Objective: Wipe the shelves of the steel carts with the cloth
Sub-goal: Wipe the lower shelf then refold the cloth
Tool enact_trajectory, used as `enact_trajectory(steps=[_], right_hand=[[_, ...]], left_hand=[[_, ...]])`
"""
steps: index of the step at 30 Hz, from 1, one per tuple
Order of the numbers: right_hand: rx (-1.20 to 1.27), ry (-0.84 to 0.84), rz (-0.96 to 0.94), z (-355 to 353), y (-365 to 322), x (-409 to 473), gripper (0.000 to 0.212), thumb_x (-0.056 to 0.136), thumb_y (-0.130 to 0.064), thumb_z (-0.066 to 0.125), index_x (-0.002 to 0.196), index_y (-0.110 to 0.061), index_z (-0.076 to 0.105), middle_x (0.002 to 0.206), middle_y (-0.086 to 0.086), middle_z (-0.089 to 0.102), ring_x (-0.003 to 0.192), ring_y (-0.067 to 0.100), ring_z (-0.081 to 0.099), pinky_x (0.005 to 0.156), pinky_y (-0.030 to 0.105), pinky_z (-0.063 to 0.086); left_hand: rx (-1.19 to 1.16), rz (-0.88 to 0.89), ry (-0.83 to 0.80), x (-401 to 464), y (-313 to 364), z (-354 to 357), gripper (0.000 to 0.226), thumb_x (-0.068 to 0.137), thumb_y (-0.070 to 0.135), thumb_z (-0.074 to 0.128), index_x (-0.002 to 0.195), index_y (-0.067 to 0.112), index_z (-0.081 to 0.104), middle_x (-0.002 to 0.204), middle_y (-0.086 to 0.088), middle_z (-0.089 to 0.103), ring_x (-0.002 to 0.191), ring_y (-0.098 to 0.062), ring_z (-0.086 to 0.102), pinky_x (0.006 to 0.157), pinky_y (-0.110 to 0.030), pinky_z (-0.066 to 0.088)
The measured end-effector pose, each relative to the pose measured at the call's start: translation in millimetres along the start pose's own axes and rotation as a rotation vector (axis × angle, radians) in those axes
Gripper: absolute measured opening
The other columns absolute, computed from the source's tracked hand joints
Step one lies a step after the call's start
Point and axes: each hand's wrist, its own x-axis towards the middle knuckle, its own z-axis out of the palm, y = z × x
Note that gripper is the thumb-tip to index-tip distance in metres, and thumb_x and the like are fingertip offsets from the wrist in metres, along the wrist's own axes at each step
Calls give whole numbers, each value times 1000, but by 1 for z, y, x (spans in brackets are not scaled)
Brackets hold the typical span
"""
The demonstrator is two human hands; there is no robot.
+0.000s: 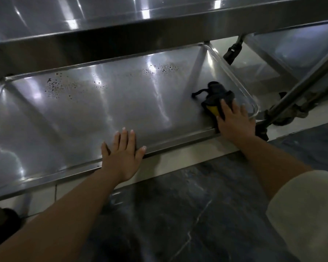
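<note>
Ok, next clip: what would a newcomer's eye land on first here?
Probably the dark specks scattered across the far side of the lower steel shelf, with another patch further right. Next, the right hand pressing a dark cloth with a yellow patch into the shelf's right near corner, while the left hand rests flat on the front rim.

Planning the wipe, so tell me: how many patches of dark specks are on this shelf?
2: left patch and right patch, both near the shelf's back edge. More may be hidden.
</note>
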Motion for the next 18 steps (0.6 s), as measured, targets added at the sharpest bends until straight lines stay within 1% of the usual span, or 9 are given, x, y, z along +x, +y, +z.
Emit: enact_trajectory(steps=[2, 3, 4, 6, 9, 10, 12, 15, 18], right_hand=[[53, -35, 89, 0, -16, 9, 60, 98, -53, 23, 151, -36, 2, 161, 4, -5, 147, 31, -2, 113, 63, 6], [68, -51, 95, 2, -32, 13, 60, 97, -55, 22, 151, -37, 3, 161, 4, -5, 147, 32, 0, 112, 63, 6], [77, -65, 54, 6, -54, 16, 58, 97, -56, 21, 151, -38, 6, 161, 4, -5, 146, 33, 2, 112, 63, 7], [75, -91, -140, 20, -105, 13, 53, 98, -54, 21, 149, -42, 12, 162, 2, -3, 146, 33, 4, 111, 64, 8], [48, -89, -470, 46, -176, -11, 50, 98, -51, 23, 147, -47, 13, 162, 0, -2, 146, 32, 3, 111, 63, 0], [33, -85, -549, 50, -188, -18, 50, 99, -49, 25, 147, -48, 13, 162, 0, -2, 146, 32, 2, 111, 63, -3], [18, -69, -616, 52, -189, -18, 50, 99, -47, 28, 146, -50, 13, 162, -2, 0, 146, 31, 3, 111, 63, -4], [9, -29, -554, 43, -153, 5, 48, 99, -47, 26, 145, -51, 14, 161, -4, 3, 145, 30, 10, 110, 64, 4], [6, 5, -340, 27, -101, 32, 50, 98, -46, 28, 146, -50, 14, 161, -3, 4, 143, 30, 17, 111, 62, 17]], left_hand=[[2, -6, -1, 2, 1, 0, 84, 80, 67, -10, 150, 23, -19, 159, -5, -23, 146, -25, -19, 114, -57, -6], [7, -9, -3, 3, 2, 0, 83, 80, 66, -10, 150, 23, -19, 159, -5, -23, 146, -25, -19, 114, -57, -6], [14, -10, -3, 4, 2, 1, 83, 80, 66, -10, 150, 23, -19, 159, -5, -23, 147, -25, -19, 115, -58, -5], [28, -4, -6, 4, 1, 1, 81, 82, 66, -10, 151, 22, -18, 159, -5, -23, 147, -24, -18, 115, -59, -4], [31, -22, -28, 3, 1, -1, 81, 83, 66, -9, 150, 23, -18, 159, -3, -24, 147, -21, -19, 116, -58, -4], [28, -32, -43, 3, 2, -3, 84, 80, 68, -11, 150, 24, -20, 158, -2, -25, 146, -21, -20, 115, -57, -6], [27, -38, -75, 4, 1, -5, 89, 74, 70, -14, 149, 25, -22, 157, -1, -28, 145, -20, -22, 115, -56, -8], [13, -11, -97, 5, -1, -6, 91, 71, 71, -14, 150, 25, -21, 157, -3, -28, 145, -20, -24, 115, -57, -7], [5, -2, -75, 5, -2, -4, 89, 73, 71, -13, 150, 25, -20, 158, -3, -27, 145, -20, -23, 115, -56, -7]])
